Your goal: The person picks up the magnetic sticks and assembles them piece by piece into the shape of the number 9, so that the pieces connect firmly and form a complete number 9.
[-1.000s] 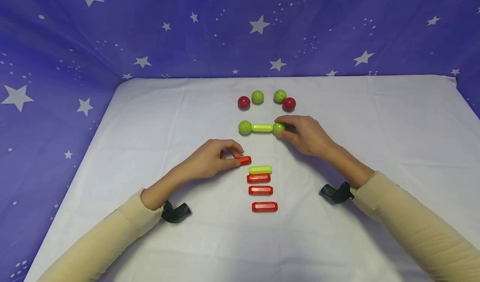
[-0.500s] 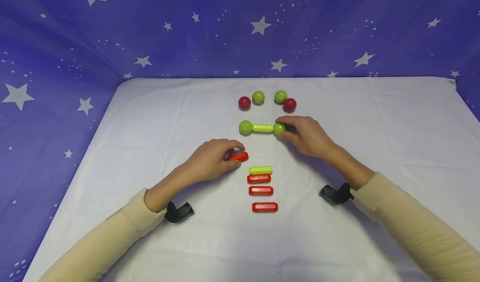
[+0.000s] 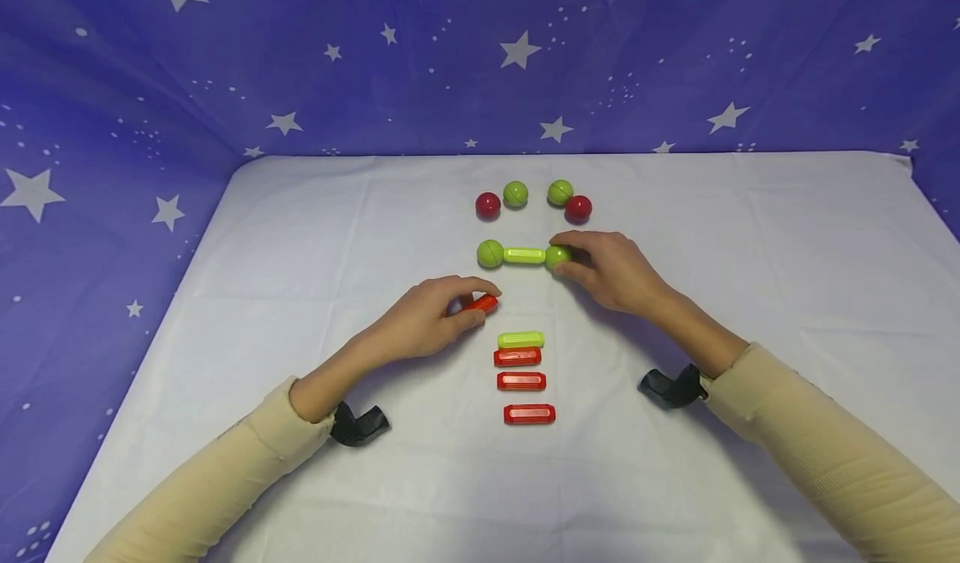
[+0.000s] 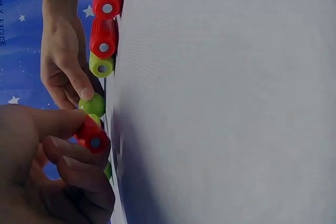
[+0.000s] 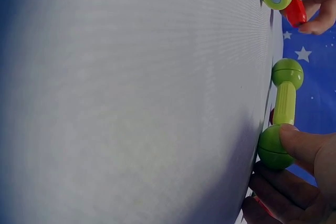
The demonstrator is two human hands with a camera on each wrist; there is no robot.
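My left hand (image 3: pixel 431 317) pinches a red rod (image 3: pixel 482 303) just above the white table, its end showing between thumb and fingers in the left wrist view as the red rod (image 4: pixel 93 137). My right hand (image 3: pixel 603 267) grips the right green ball (image 3: pixel 557 256) of a dumbbell made of a lime rod (image 3: pixel 524 255) and a left green ball (image 3: pixel 490 253). In the right wrist view the thumb rests on that ball (image 5: pixel 273 148), with the lime rod (image 5: pixel 285 103) running to the far ball (image 5: pixel 287 73).
A stack of rods lies in front of me: one lime rod (image 3: pixel 521 340) and three red rods (image 3: pixel 521 381). Two red balls (image 3: pixel 487 205) and two green balls (image 3: pixel 515 193) sit in a row behind the dumbbell. White cloth (image 3: pixel 750 238) covers the table; starry blue fabric surrounds it.
My left hand has carried the red rod up and away from the stack, toward the dumbbell, and tilted it. The right hand has stayed on the green ball.
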